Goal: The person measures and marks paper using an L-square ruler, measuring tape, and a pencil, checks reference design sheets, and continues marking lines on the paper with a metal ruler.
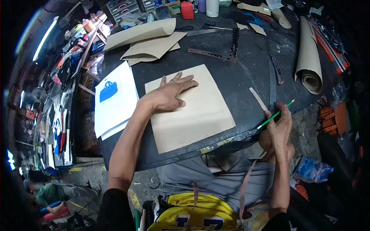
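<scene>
My left hand [169,92] lies flat with spread fingers on a sheet of brown paper [196,127], pressing its upper left part against the dark table. In my right hand [280,127], beyond the table's front edge, a green pencil [269,120] is gripped, its sharpened tip pointing up and right. A narrow pale strip [258,99], which looks like the end of a tape measure, sticks out from the same fingers over the table. A pinkish tape [244,188] hangs down over my front; whether it joins that strip is hidden.
White sheets with a blue bag picture [109,91] lie left of the brown paper. Behind are folded brown paper [154,48], a metal square [232,48] and a cutter knife [276,69]. A brown paper roll [308,57] lies at right. Another person [58,192] sits lower left.
</scene>
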`<state>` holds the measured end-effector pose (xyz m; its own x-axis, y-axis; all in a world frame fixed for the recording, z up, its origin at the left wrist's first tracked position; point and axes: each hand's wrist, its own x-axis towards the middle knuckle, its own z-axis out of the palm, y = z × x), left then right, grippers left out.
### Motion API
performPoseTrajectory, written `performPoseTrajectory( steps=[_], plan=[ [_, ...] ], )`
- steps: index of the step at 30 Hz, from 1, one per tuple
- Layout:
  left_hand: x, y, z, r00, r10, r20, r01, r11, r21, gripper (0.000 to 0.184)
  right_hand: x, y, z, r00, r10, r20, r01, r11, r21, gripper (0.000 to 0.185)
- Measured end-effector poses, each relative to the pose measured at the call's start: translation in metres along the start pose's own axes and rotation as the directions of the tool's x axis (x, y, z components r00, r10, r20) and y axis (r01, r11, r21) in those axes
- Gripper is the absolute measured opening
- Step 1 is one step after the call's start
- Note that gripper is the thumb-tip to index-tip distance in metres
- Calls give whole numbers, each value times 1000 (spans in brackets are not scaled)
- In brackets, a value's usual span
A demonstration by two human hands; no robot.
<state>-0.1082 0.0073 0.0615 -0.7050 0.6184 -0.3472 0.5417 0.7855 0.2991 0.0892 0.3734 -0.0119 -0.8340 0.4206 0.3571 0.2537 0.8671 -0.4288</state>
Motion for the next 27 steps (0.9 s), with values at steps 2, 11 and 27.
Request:
performPoseTrajectory(
  steps=[2,11,27],
  plan=[
    [6,3,-1,1000,-2,-10,2,1000,-17,75,2,12,2,993,18,-113,-14,999,35,40],
    [44,5,53,934,-103,-341,167,972,164,82,0,47,-17,988,146,57,-155,967,202,29],
    [59,18,29,953,-42,-300,93,983,160,60,2,50,-30,780,423,460,-624,479,618,13]
  ],
)
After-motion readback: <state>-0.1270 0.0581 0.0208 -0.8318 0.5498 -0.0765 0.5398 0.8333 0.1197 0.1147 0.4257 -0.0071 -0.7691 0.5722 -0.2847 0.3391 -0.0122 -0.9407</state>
